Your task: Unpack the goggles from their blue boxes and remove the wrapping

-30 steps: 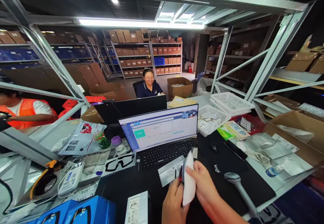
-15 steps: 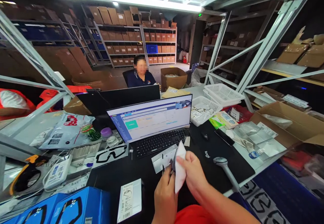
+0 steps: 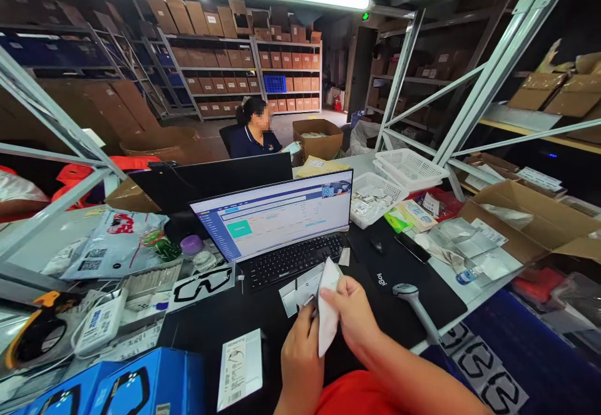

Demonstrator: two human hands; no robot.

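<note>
A white, soft-looking cloth or folded sheet (image 3: pixel 328 315) stands on edge between my two hands above the black desk mat. My right hand (image 3: pixel 357 308) is closed on its right side, thumb on top. My left hand (image 3: pixel 303 346) is closed at its left side around a small dark object, mostly hidden by the fingers and the cloth. Just beyond my left hand lies a flat white packet (image 3: pixel 288 299), partly covered. Left of that hand, a small white box with a printed label (image 3: pixel 240 365) rests on the mat.
A keyboard (image 3: pixel 267 271) and monitor (image 3: pixel 277 215) stand ahead. To the right are a mouse (image 3: pixel 376 246), a phone (image 3: pixel 413 248) and a barcode scanner (image 3: pixel 416 305). Blue boxes (image 3: pixel 154 380) sit at the left front. White baskets (image 3: pixel 410 168) are farther back. A co-worker (image 3: pixel 253 133) sits beyond the monitors.
The view has shifted slightly. Both hands still hold the white cloth and dark object, with small finger movements. The co-worker has turned toward the right.
</note>
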